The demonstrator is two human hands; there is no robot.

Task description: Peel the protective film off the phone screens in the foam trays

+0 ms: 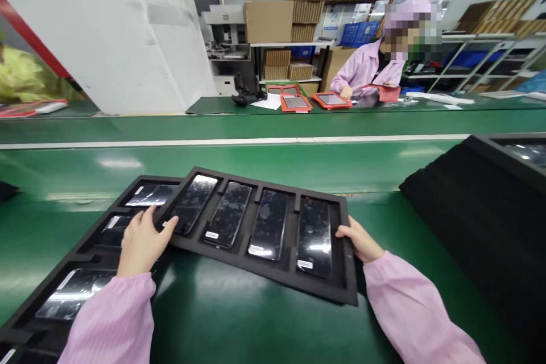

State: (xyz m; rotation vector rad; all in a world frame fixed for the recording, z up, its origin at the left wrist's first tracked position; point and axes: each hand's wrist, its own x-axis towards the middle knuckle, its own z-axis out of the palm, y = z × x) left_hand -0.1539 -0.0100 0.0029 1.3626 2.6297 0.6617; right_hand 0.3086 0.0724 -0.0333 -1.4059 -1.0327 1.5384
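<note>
Right hand (358, 240) pinched upper tray (256, 266) at 3 o'clock; left hand (144, 244) sat at 9, grip unclear. Phones (268, 224) likely needed it level.

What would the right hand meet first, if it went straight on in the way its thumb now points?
Most likely the rightmost phone, lying in the black tray whose right end the right hand holds. It is just leftward of the thumb, though depth is hard to judge.
</note>
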